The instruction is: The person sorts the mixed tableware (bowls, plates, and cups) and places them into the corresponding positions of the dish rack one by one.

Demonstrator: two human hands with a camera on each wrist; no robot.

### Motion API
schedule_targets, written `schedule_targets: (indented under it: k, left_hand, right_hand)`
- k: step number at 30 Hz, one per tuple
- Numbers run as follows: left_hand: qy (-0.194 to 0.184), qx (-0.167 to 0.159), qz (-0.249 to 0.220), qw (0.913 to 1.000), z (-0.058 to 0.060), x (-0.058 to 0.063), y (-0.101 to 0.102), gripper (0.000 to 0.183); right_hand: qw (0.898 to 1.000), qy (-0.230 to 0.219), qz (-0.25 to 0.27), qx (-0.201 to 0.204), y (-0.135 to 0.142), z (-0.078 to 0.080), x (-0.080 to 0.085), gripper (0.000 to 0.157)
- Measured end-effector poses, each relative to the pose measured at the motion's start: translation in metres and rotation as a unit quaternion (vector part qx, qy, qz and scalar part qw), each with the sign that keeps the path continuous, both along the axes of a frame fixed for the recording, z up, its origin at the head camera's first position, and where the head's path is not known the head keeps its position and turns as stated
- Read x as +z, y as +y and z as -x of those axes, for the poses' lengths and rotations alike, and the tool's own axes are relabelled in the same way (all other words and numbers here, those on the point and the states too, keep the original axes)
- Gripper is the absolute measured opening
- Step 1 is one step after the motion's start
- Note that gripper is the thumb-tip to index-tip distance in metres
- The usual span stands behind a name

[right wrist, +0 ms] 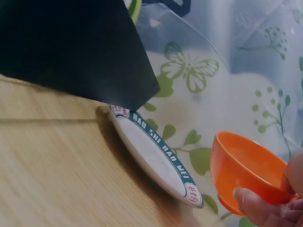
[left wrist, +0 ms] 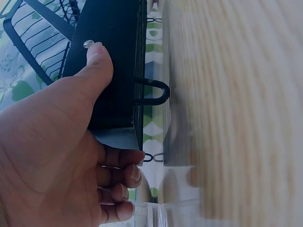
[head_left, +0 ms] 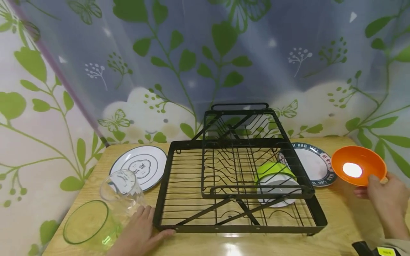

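The right hand (head_left: 389, 195) holds an orange bowl (head_left: 358, 165). Its thumb is over the rim, and its fingers are under the outside. The bowl looks to be up off the table (head_left: 339, 222), tipped a bit, with a small gap between it and the blue-edged plate (head_left: 310, 165). That plate has words on its edge and sits behind the rack's right side.

The left hand (head_left: 137, 227) grips the near left corner of the black rack (head_left: 257, 195). Its thumb lies along the front, and its bent fingers are close together by the left side. A clear glass (head_left: 128, 192) is just beside the fingers, and a green glass (head_left: 88, 220) is left of the hand. A white plate (head_left: 125, 158) is behind the glasses.

In the rack, under the top shelf, a green bowl (head_left: 269, 169) and a white bowl (head_left: 278, 180) sit tipped and close together.
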State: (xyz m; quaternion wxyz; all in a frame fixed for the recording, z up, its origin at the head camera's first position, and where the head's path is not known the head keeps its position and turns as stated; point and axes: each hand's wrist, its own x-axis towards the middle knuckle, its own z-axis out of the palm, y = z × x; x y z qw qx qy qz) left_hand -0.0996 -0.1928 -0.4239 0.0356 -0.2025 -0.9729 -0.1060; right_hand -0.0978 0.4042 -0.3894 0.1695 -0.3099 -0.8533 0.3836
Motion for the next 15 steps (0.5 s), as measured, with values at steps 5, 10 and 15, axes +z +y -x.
schedule_targets:
  k: [5,10,15]
  left_hand:
    - [-0.019,-0.003,-0.002,0.9998,0.000,-0.001,0.003,0.080]
    - [-0.007,0.000,0.003,1.0000,0.000,0.000,0.002,0.079]
    - [-0.017,0.006,0.008,0.9998,0.000,0.000,0.001,0.080]
  right_hand:
    - [0.997,0.051,-0.003,0.060,-0.011,-0.008,0.006,0.058]
    - [0.995,0.053,-0.031,0.081,-0.031,-0.016,0.013,0.056]
    - [0.995,0.063,-0.015,0.082,-0.044,-0.024,0.015,0.058]
